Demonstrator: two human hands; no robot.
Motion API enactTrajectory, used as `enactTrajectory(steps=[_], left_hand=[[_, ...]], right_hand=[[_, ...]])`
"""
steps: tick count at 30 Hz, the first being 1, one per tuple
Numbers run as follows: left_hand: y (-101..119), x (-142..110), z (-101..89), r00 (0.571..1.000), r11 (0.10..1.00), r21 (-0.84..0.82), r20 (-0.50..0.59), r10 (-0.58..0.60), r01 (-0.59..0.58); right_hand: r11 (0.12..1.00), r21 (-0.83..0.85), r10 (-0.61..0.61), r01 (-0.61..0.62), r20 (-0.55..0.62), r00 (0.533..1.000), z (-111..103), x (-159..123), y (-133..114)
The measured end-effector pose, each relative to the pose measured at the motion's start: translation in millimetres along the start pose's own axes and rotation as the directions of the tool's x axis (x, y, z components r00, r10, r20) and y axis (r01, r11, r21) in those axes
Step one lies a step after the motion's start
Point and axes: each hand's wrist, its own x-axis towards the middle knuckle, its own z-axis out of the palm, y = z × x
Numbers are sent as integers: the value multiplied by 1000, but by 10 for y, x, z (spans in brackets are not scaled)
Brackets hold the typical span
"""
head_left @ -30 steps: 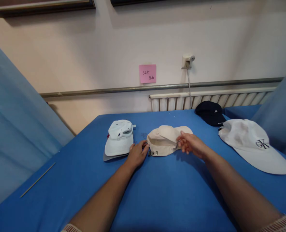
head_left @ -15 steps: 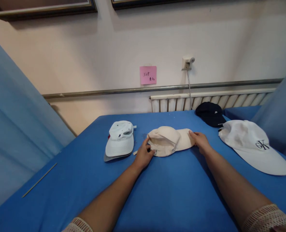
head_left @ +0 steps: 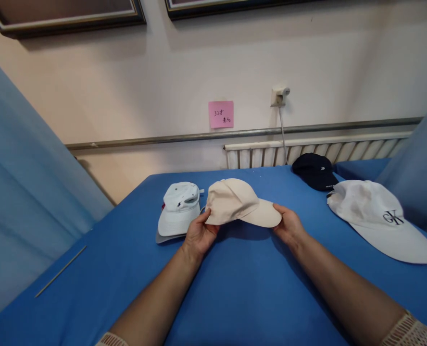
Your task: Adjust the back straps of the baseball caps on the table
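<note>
"Blue cloth (head_left: 228, 298) fills the lower half of the frame, is it so?"

"Yes, and it is the largest. After it comes the light blue curtain (head_left: 26, 202) at the left edge."

"Which cap is the biggest?"

"It is the white cap (head_left: 370, 206) with black letters, at the right side of the frame, its brim turned to the lower right."

"And where is the beige cap (head_left: 233, 197)?"

"It is in the centre of the frame, between the two hands, with the brim toward the right. Its shadow falls on the cloth below."

"How are the hands?"

"The left hand (head_left: 201, 235) is closed on the back edge of this cap, with the thumb outside. The right hand (head_left: 289, 226) pinches the tip of the brim."

"What is smaller?"

"Left of centre, a pale blue cap (head_left: 179, 206) lies on top of a grey brim (head_left: 166, 239). At the upper right of the cloth sits a dark cap (head_left: 314, 170). Above centre, a pink note (head_left: 221, 114) is on the wall. Last, one thin stick (head_left: 61, 271) lies at the lower left."
</note>
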Motion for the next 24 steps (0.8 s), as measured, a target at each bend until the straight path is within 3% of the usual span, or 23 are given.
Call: enactTrajectory(steps=[4,6,8,10,12,14,17,20,24], left_hand=[[152,-20,-38,987,979,132,45,153,-157],[134,-57,-29,988,971,192,82,129,-142],[18,-106,15,995,969,244,100,17,-41],[-176,-155,82,987,954,285,104,-126,92],[-402,-195,148,973,940,304,120,-199,155],[-601,-217,191,975,939,322,143,-172,118],[-749,-201,206,997,947,320,65,-29,7],[-623,-143,212,996,937,336,30,88,-93],[-39,-74,227,940,863,382,51,338,-331]], right_hand=[[987,-35,-161,159,-47,986,12,-38,39],[983,11,-180,182,-88,980,33,-72,33],[980,64,-185,189,-67,981,76,-135,41],[980,102,-173,169,33,984,138,-226,81],[985,139,-124,105,133,983,209,-334,156],[985,166,-68,39,172,983,276,-440,254],[993,118,-35,10,209,977,345,-574,393],[999,-36,-5,18,335,942,372,-667,465],[965,-261,95,29,453,886,365,-714,465]])
